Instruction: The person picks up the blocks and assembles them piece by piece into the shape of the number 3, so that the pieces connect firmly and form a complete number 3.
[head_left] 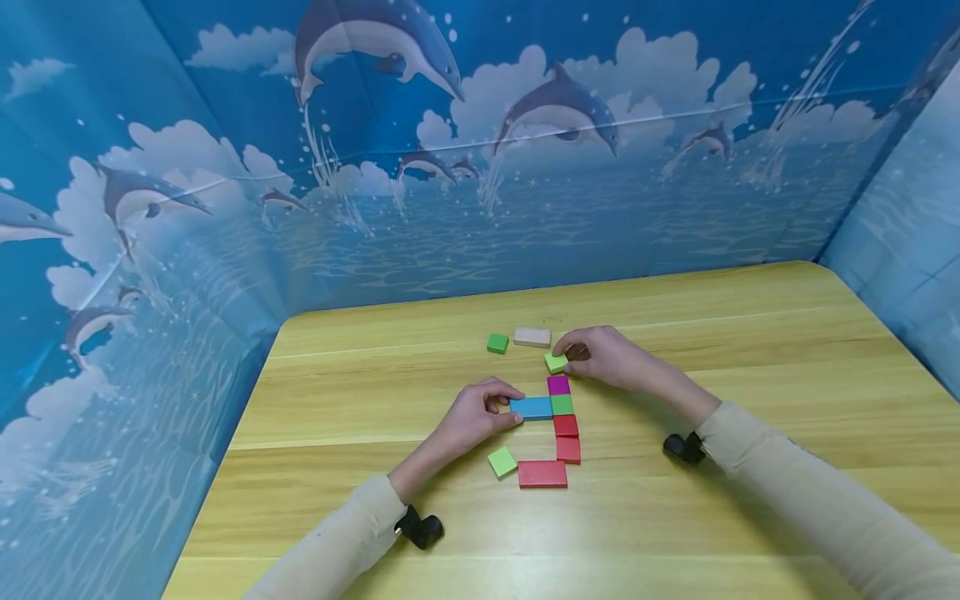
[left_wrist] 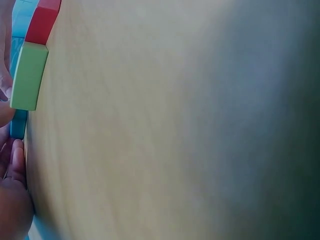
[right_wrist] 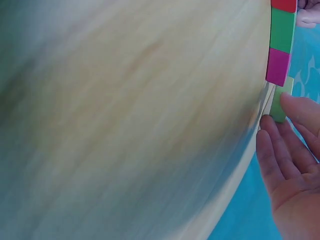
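My left hand (head_left: pixel 476 412) pinches the left end of a flat blue block (head_left: pixel 531 407) between thumb and fingers. That block's right end meets a green block (head_left: pixel 562 405) in a short column. Above the green one is a purple block (head_left: pixel 558 385); below it come two red blocks, an upper one (head_left: pixel 566 426) and a lower one (head_left: pixel 568 450). Just past the purple end, my right hand (head_left: pixel 603 357) pinches a light green block (head_left: pixel 555 362). The right wrist view shows thumb and fingers on this light green block (right_wrist: pixel 281 104), close to the purple block (right_wrist: pixel 278 67).
A wider red block (head_left: pixel 542 474) lies below the column, with another light green block (head_left: pixel 502 462) at its left. Farther back are a green block (head_left: pixel 497 343) and a pale wooden block (head_left: pixel 532 337). A dolphin-print curtain (head_left: pixel 480 225) borders the wooden table (head_left: pixel 360 367).
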